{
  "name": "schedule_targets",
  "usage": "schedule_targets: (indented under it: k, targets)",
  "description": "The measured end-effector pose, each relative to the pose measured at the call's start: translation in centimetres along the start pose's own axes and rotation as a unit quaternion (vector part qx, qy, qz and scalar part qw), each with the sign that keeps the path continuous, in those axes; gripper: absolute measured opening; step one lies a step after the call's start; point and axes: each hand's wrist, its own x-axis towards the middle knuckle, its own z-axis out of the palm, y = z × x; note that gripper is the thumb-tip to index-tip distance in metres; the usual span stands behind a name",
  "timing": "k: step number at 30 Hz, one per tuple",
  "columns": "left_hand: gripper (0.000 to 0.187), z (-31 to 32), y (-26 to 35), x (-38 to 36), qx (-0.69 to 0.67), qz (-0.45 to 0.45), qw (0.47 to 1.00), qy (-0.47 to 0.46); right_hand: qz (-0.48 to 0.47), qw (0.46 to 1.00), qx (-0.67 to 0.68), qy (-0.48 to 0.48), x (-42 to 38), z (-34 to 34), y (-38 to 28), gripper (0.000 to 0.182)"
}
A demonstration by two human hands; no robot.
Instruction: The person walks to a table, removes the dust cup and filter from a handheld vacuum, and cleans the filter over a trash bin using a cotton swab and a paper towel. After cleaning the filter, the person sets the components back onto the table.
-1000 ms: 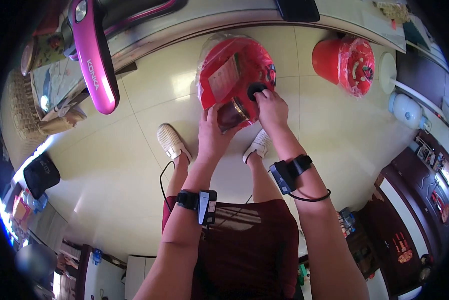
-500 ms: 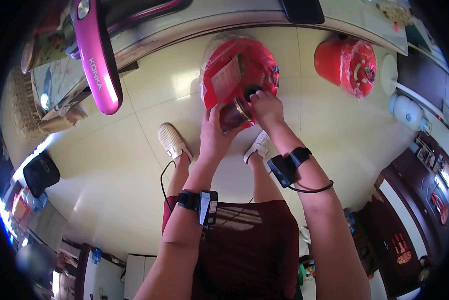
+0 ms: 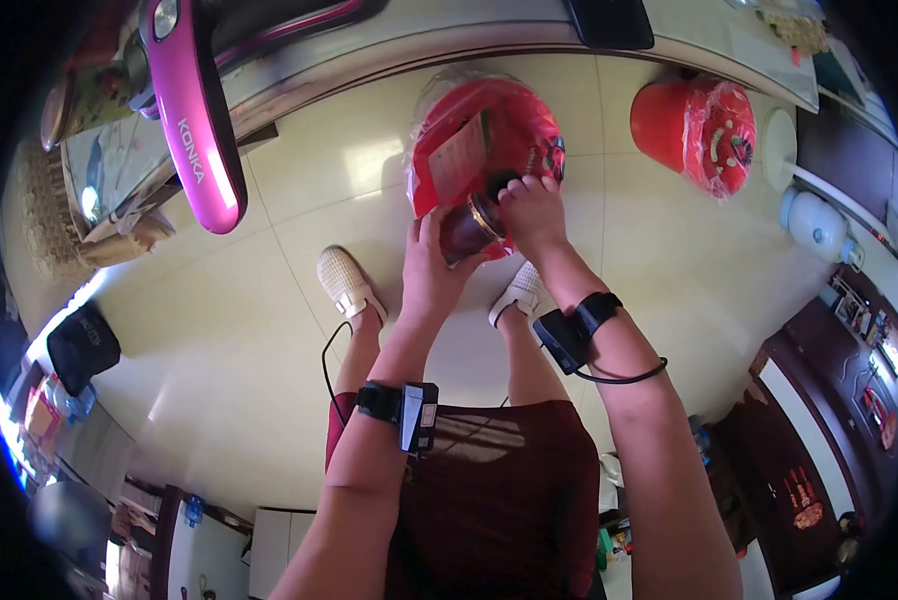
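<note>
Far left, on the edge of a glass-topped table [image 3: 299, 75], a pink handheld appliance [image 3: 197, 120] marked KONKA juts out over the pale tiled floor [image 3: 229, 330]; a woven basket [image 3: 44, 215] sits further left under the tabletop. Lower left, a black bag [image 3: 81, 345] lies on the floor. Near centre, two white shoes [image 3: 347, 285] point away from the wearer, and a dark red garment covers the lap. Left hand [image 3: 431, 268], wrist strapped with a black device [image 3: 409, 410], is wrapped around the underside of a dark jar [image 3: 467, 228] with a gold band at its neck, fingers curled and gripping it. The jar is tilted, held above the floor just in front of a red stool wrapped in clear plastic [image 3: 484, 130], its mouth against the plastic. Right hand [image 3: 535, 212], also wearing a wrist device [image 3: 569, 335], is closed over a small black cap [image 3: 501, 184] at the jar's top, fingertips pinching it. Far right, a second red stool in plastic [image 3: 704, 125] stands on the floor, well apart from the first; beside it a white fan base [image 3: 814, 220] and dark wooden furniture [image 3: 829, 400].
</note>
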Motion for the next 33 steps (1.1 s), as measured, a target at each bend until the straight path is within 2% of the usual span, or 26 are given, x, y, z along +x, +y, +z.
schedule_targets:
  k: [2, 5, 6, 9, 14, 19, 21, 24, 25, 28, 32, 33]
  targets:
    - [0.073, 0.0, 0.0, -0.2, -0.003, -0.004, 1.000, 0.000, 0.023, 0.998, -0.015, -0.056, 0.0, -0.1, 0.2, 0.013]
    - [0.072, -0.1, -0.2, 0.0, -0.004, -0.001, 1.000, -0.004, 0.030, 0.999, 0.033, 0.008, -0.1, 0.0, 0.6, 0.012]
    - [0.072, -0.1, -0.3, 0.0, -0.005, -0.001, 1.000, -0.006, 0.065, 0.995, 0.071, 0.025, -0.3, -0.1, 0.6, 0.013]
    - [0.072, -0.1, -0.3, -0.1, -0.015, 0.006, 1.000, -0.013, 0.163, 0.966, 0.183, 0.079, -1.2, 0.0, 0.9, 0.020]
    - [0.073, 0.2, -0.2, -0.7, 0.012, 0.019, 1.000, -0.002, 0.229, 0.914, 0.309, 0.126, -1.8, 1.3, 1.8, 0.027]
    - [0.073, -0.1, 0.5, -1.9, 0.060, 0.034, 0.997, 0.031, 0.087, 0.974, 0.156, 0.137, -1.9, 0.0, 2.4, 0.010]
    - [0.073, -0.3, -0.5, -3.1, 0.065, 0.044, 0.996, 0.036, 0.021, 0.994, 0.036, 0.102, -1.8, 0.1, 2.4, 0.015]
    - [0.071, 0.4, -1.8, -6.0, 0.041, -0.007, 0.999, 0.029, -0.039, 0.995, 0.015, 0.090, -1.2, 0.4, 2.0, 0.015]
    - [0.071, 0.5, -1.7, -6.4, 0.038, -0.016, 0.999, 0.026, -0.045, 0.993, 0.053, 0.095, -1.0, 0.1, 1.9, 0.016]
    - [0.070, 1.3, -2.4, -6.6, 0.052, 0.004, 0.998, 0.033, -0.015, 1.000, 0.016, 0.016, -0.5, 1.0, 1.5, 0.017]
    - [0.069, 3.5, -6.4, -7.0, -0.015, 0.083, 0.994, 0.064, -0.025, 0.999, 0.033, 0.031, -0.5, 1.4, 1.4, 0.018]
    - [0.069, 3.5, -6.4, -7.4, -0.018, 0.063, 0.996, 0.057, -0.022, 0.999, 0.027, 0.021, -0.5, 2.0, 1.2, 0.018]
